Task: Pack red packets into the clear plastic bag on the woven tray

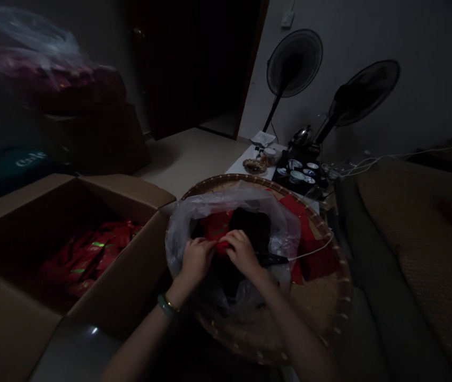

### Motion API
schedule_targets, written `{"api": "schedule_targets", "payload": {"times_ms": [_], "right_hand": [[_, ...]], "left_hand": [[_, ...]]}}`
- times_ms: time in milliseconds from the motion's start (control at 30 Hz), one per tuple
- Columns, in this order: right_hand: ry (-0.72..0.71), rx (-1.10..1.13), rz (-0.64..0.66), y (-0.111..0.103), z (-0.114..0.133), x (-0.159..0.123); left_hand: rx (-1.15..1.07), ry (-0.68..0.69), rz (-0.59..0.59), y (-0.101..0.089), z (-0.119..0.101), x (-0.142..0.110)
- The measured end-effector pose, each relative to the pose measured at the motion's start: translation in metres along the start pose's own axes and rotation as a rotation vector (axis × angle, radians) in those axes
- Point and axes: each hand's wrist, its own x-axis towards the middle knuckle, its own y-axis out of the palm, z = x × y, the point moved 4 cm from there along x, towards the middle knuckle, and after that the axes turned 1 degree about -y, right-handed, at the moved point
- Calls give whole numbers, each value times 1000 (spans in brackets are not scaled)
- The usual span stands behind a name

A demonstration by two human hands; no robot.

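Both my hands meet over an open clear plastic bag [232,199], which lies on a round woven bamboo tray [317,302]. My left hand [198,257], below whose wrist sit a green bangle and a thin gold one, is closed with its fingertips on a red packet [217,224]. From the other side my right hand [244,253] pinches the same packet, thumbs close together. Dark contents [252,225] fill the bag around it; their kind cannot be made out. Beside my right hand lies a black stick-like handle [271,259] with a white cord.
A cardboard box [106,276] holding several red packets [94,249] stands at left. Red pieces [315,244] lie on the tray's right side. Behind are a low table with a tea set [297,175], two standing fans [295,58] and a woven-topped seat [428,223].
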Motion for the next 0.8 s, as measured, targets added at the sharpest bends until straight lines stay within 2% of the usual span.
{"api": "schedule_targets", "payload": {"times_ms": [67, 133, 233, 333, 500, 633, 800], "right_hand": [[23, 74, -147, -16, 1, -1], [34, 88, -227, -24, 1, -3], [-22, -8, -245, -27, 4, -7], [-85, -121, -252, -29, 7, -11], [-140, -212, -268, -37, 7, -16], [-192, -250, -272, -40, 5, -20], [-247, -188, -185, -39, 3, -22]], "left_hand": [[-121, -84, 65, 8, 0, -2], [-285, -160, 59, 16, 1, -4], [-469, -219, 49, 27, 2, -4], [-557, -248, 69, 33, 6, -3], [-507, -257, 108, 32, 7, -3], [-389, -226, 134, 29, 1, -3], [-180, -142, 197, 27, -13, -1]]}}
